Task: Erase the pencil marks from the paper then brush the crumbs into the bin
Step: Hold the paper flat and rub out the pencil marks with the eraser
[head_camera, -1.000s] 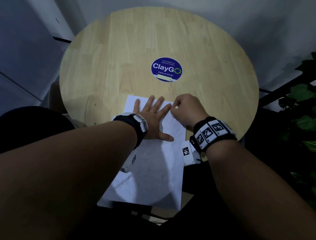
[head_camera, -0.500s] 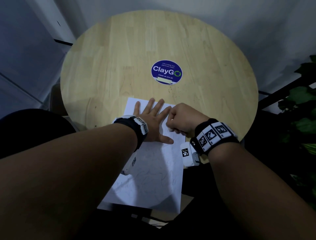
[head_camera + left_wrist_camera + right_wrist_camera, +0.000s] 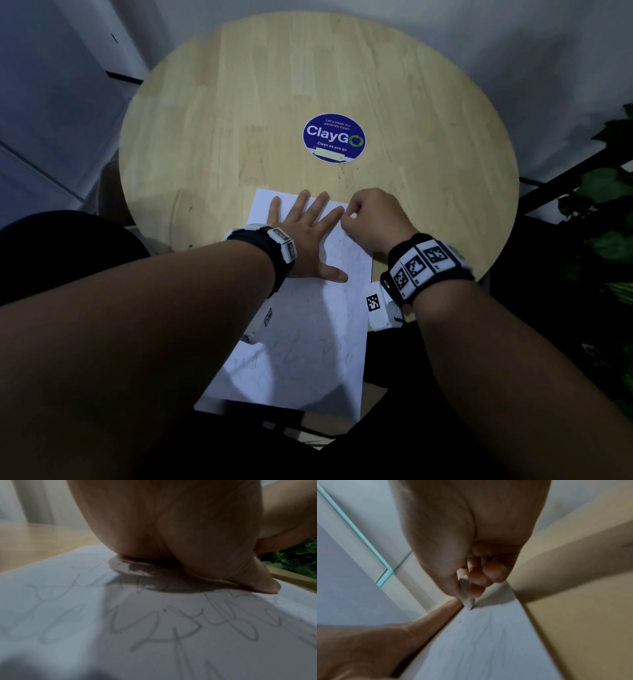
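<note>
A white sheet of paper (image 3: 308, 342) with faint pencil scribbles (image 3: 171, 628) lies on the near part of the round wooden table (image 3: 308, 85), its near end hanging over the edge. My left hand (image 3: 305, 233) lies flat on the sheet's far end, fingers spread. My right hand (image 3: 373, 216) pinches a small white eraser (image 3: 465, 595) and presses its tip on the paper near the far right corner, beside my left index finger. In the head view only a white speck of the eraser (image 3: 352, 216) shows. No bin is in view.
A blue round ClayGo sticker (image 3: 334, 138) sits mid-table, with dark crumbs (image 3: 342, 171) scattered just in front of it. Green plant leaves (image 3: 606, 212) stand off the table's right side. A dark chair seat (image 3: 68, 246) is at the left.
My right hand slid the eraser toward me along the paper, then back away to the far right corner. The left hand stayed flat on the sheet.
</note>
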Demonstrator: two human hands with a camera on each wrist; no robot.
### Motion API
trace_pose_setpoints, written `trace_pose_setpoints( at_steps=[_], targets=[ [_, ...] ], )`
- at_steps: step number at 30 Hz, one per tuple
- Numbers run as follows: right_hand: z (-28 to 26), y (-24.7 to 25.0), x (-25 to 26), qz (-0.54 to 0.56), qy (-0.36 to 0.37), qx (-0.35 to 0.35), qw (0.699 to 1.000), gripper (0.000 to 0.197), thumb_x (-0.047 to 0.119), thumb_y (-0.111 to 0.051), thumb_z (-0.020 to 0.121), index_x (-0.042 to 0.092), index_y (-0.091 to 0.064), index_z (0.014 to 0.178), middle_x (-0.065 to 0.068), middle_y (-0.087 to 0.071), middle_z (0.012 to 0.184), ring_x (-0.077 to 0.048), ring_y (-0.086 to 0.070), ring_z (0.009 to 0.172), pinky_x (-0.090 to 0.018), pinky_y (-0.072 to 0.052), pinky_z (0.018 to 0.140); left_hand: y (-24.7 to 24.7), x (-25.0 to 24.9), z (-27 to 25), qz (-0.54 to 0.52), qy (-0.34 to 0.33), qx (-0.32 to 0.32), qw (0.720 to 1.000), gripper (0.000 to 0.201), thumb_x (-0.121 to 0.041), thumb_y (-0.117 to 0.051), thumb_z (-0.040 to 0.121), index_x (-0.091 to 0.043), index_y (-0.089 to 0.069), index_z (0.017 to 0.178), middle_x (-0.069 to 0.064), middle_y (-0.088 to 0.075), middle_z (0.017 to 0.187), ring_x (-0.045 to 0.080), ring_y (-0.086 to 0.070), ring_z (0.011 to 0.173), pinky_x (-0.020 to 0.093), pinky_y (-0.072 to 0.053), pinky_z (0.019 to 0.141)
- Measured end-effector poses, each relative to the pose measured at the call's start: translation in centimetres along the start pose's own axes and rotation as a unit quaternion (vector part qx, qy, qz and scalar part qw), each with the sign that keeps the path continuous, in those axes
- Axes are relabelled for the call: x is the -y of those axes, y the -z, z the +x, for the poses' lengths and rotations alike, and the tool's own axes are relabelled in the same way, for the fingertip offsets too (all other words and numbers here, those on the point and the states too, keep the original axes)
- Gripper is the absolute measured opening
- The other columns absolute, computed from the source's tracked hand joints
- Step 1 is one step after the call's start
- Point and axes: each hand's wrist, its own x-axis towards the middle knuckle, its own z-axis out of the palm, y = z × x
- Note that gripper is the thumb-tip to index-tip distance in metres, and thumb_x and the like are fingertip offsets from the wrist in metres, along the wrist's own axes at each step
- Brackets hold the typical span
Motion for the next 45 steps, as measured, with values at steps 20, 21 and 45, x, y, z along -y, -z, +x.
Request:
trace_pose_setpoints(
  at_steps=[20,21,45],
  targets=[
    [-0.5,0.7,-0.2,0.045,-0.032,0.109,0.992,0.010,0.006,-0.068,0.086,0.007,-0.073,0.077,-0.010,-0.073,0.064,-0.020,-0.059,0.047,-0.030,-0.047,0.051,-0.2,0.1,0.1,0.002,0.002,-0.004,1.000,0.132,-0.106,-0.041,0.067,-0.041,0.023,0.162,-0.006,0.035,0.169,0.028,0.034,0.156,0.071,0.014,0.120],
    [-0.8,0.8,-0.2,0.040,-0.039,0.147,0.987,0.008,0.005,-0.069,0.085,0.004,-0.074,0.079,-0.014,-0.072,0.065,-0.023,-0.056,0.047,-0.030,-0.046,0.050,-0.1,0.0,0.1,0.004,0.002,-0.004,1.000,0.132,-0.106,-0.042,0.067,-0.040,0.023,0.162,-0.006,0.035,0.169,0.028,0.034,0.156,0.071,0.014,0.120],
    [-0.4,0.8,0.1,0.023,-0.024,0.039,0.999,0.010,0.009,-0.068,0.088,0.011,-0.073,0.080,-0.003,-0.075,0.069,-0.021,-0.070,0.061,-0.033,-0.057,0.058,-0.1,0.0,0.0,-0.002,0.000,-0.007,1.000,0.132,-0.105,-0.043,0.068,-0.041,0.022,0.163,-0.006,0.034,0.170,0.028,0.033,0.156,0.071,0.014,0.120]
  ],
)
